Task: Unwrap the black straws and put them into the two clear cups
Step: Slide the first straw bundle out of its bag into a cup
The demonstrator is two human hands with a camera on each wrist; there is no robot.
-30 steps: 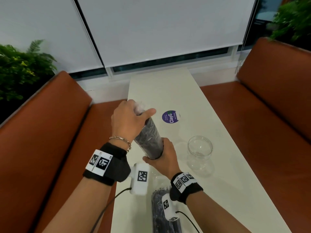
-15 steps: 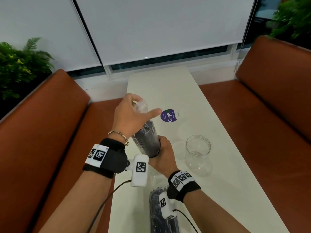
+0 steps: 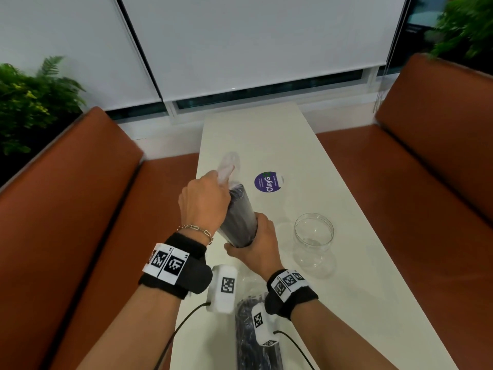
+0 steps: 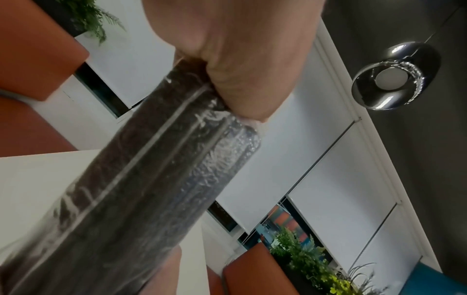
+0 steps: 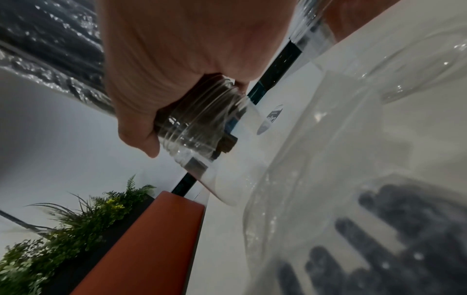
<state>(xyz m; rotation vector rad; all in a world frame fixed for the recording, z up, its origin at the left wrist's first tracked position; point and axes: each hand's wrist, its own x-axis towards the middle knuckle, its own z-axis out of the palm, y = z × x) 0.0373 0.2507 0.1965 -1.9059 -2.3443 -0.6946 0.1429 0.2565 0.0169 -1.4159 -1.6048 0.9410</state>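
Note:
A bundle of black straws (image 3: 238, 217) in clear plastic wrap stands tilted over the white table (image 3: 266, 134). My left hand (image 3: 205, 201) pinches the wrapper's loose top end (image 3: 228, 166), which sticks up above the fingers. The left wrist view shows the bundle (image 4: 141, 189) running down from that hand (image 4: 240, 49). My right hand (image 3: 256, 244) grips the bundle's lower end. In the right wrist view its fingers (image 5: 136, 123) curl round a clear ribbed cup (image 5: 202, 123) with dark straws inside. A second clear cup (image 3: 314, 236) stands empty to the right.
Another wrapped pack of black straws (image 3: 248, 343) lies near the table's front edge, under my right wrist. A purple round sticker (image 3: 268, 182) is on the tabletop beyond the hands. Orange benches (image 3: 66, 209) flank the table on both sides.
My left hand has closed its thumb onto the wrapper's top and pulled it upward, so the loose plastic now stands above the fingers. The right hand has kept its grip low on the bundle.

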